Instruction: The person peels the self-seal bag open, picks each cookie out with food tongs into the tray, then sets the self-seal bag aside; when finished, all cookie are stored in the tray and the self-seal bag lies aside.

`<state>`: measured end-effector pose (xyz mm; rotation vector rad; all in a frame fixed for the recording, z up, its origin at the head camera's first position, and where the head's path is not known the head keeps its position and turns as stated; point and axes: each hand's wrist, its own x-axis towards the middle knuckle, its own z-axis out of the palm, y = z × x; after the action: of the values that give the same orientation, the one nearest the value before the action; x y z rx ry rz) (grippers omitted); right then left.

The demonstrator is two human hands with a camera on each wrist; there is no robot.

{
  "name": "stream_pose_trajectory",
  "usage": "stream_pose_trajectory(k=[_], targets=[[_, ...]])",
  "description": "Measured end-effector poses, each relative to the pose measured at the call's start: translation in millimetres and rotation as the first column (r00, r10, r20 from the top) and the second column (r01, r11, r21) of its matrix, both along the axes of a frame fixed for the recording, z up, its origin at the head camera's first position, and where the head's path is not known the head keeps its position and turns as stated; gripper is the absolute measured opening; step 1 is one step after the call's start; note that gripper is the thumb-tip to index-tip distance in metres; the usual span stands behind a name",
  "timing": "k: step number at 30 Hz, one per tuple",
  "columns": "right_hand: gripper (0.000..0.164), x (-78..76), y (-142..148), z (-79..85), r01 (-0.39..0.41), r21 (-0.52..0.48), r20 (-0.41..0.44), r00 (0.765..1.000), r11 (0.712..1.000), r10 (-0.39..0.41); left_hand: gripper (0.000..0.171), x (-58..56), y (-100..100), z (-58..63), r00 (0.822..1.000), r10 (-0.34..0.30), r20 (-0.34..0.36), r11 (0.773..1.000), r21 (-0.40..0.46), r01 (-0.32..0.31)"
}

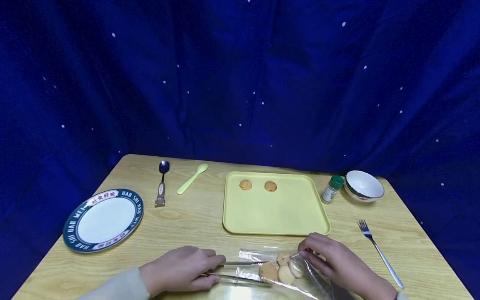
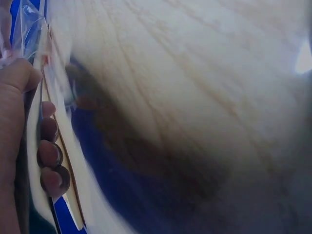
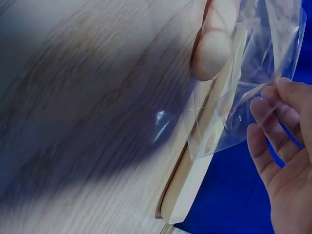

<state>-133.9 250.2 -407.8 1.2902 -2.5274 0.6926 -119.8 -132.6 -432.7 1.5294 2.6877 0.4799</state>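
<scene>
My left hand grips a pair of metal tongs at the table's front edge. The tongs' arms stand apart and reach rightward into the mouth of a clear plastic bag. Inside the bag lie several round cookies, the left ones near the tong tips. With thumb and fingers my right hand pinches the bag's right side; the right wrist view shows the crinkled plastic between the fingertips. Behind the bag is a yellow tray bearing a swirled cookie and a round speckled cookie.
At the left are a dark-rimmed plate, a spoon with a brown handle and a pale yellow spoon. Right of the tray stand a green-capped jar and a bowl. A fork lies nearer. A blue curtain hangs behind.
</scene>
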Motion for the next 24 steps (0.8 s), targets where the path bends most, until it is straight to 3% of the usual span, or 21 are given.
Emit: stream_pose_trajectory(k=[4, 16, 24], targets=[[0.029, -1.4, 0.9, 1.1, -0.022, 0.007, -0.008, 1.0, 1.0, 0.022, 0.014, 0.9, -4.3, 1.0, 1.0, 0.027, 0.002, 0.999, 0.019, -0.027], [0.029, -3.5, 2.3, 1.3, -0.047, 0.04, 0.006, 0.999, 0.998, 0.046, 0.016, 3.9, -21.5, 7.7, 0.982, 0.144, 0.118, 0.989, 0.002, -0.145], [0.033, -5.3, 3.6, -1.0, -0.062, 0.02, 0.003, 0.998, 0.998, 0.062, 0.016, 3.9, -47.6, 9.2, 0.976, 0.204, 0.074, 0.977, 0.051, -0.208]])
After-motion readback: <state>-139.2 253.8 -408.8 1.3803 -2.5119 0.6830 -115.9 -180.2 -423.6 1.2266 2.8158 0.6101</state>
